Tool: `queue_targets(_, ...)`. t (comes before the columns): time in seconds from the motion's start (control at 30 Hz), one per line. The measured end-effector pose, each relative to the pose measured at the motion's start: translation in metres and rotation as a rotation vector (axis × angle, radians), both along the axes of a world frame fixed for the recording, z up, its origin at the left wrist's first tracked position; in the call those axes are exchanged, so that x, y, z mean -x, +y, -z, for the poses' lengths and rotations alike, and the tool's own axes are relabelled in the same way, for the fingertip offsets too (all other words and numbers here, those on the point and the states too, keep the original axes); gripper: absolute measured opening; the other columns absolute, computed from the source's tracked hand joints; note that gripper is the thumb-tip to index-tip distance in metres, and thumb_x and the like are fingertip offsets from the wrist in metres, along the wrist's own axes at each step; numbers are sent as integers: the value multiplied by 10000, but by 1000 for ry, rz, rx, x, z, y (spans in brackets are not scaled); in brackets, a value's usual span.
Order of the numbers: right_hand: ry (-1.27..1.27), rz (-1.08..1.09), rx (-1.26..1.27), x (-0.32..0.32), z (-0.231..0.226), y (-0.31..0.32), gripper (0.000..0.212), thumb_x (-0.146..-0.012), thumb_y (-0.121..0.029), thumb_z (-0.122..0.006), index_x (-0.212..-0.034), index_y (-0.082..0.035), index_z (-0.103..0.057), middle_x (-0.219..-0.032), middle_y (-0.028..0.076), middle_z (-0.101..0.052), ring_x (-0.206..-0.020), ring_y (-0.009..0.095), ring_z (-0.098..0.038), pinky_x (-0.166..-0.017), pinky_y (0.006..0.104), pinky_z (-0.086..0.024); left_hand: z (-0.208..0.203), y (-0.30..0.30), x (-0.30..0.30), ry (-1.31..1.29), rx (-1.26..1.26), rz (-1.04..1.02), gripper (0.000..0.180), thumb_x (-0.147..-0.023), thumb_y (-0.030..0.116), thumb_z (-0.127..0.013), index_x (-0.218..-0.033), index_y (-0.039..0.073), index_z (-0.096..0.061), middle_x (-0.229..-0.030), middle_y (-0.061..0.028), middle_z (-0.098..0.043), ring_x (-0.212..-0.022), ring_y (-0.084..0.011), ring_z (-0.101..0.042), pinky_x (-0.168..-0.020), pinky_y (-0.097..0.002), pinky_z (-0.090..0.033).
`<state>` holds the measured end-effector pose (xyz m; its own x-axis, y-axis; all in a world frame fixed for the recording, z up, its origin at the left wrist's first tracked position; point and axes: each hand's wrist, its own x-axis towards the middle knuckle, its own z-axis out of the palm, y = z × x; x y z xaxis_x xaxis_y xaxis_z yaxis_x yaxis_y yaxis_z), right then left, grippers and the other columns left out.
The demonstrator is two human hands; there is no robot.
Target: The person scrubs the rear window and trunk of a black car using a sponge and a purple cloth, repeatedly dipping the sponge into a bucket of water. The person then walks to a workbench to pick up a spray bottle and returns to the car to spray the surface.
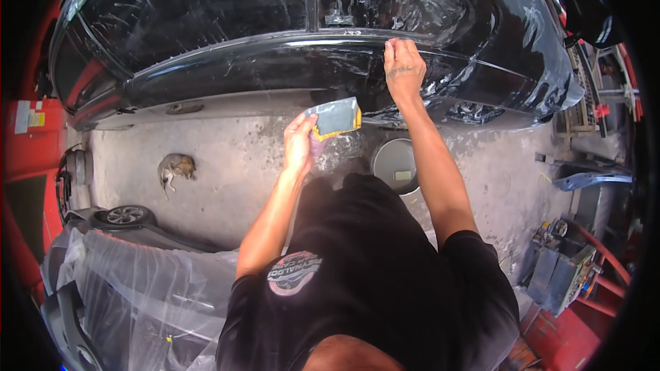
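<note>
My left hand (298,143) is closed on the edge of a grey sheet of sandpaper (333,117) with a yellow backing or pad showing along its lower and right edges. That hand is in front of my chest, apart from the car. My right hand (404,72) reaches up to the side of a black car (261,65), just below the window line. Its fingers are bent and pressed together against the panel; anything they hold is hidden. Wet, whitish smears cover the door and windows (426,7) around it.
A round bucket (377,158) of greyish liquid with a pale block in it stands by my right forearm. A dog (177,168) lies on the concrete floor (240,158). Plastic sheeting (151,295) drapes another vehicle at lower left. A metal machine (560,268) stands at right.
</note>
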<state>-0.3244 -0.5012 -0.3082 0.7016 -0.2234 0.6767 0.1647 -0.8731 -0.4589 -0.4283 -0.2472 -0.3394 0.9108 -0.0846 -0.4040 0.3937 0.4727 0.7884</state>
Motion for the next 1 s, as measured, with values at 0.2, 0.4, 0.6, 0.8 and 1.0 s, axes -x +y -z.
queue_targets(0.2,2,31,38,-4,0,5,90,-901,-113,-706,-876,-32,-677,-853,131,-672,-734,337,-685,-660,419,-541,2,26,3,43,10,-72,181,-1010,97,-602,-1122,8,-714,-988,-75,-746,-835,-151,-714,-731,-295,-588)
queue_targets(0.4,186,-555,-270,33,16,57,36,-800,-46,-685,-806,-34,-651,-781,121,-627,-687,269,-644,-647,376,-519,8,40,0,57,1,-63,174,-1008,89,-590,-1109,3,-703,-986,-81,-744,-848,-167,-722,-759,-306,-596)
queue_targets(0.6,462,-616,-587,92,79,84,346,-904,16,-628,-1247,-24,-646,-906,81,-654,-827,200,-665,-762,325,-563,10,61,-2,50,57,-190,189,-1000,73,-591,-1136,-19,-685,-1051,-105,-741,-908,-188,-725,-823,-332,-598)
queue_targets(0.8,896,-686,-1282,86,39,73,280,-1013,-183,-671,-1205,20,-660,-1080,75,-715,-947,125,-693,-859,281,-578,2,57,-12,-55,117,-168,206,-1007,88,-627,-1175,-6,-700,-1060,-80,-745,-952,-161,-708,-859,-300,-565)
queue_targets(1.0,473,-546,-1453,75,25,133,308,-944,-71,-716,-1221,28,-625,-1037,36,-701,-915,95,-637,-843,277,-509,7,33,-12,-54,60,-71,144,-1002,93,-677,-1110,10,-725,-1008,-56,-755,-876,-121,-704,-797,-286,-582)
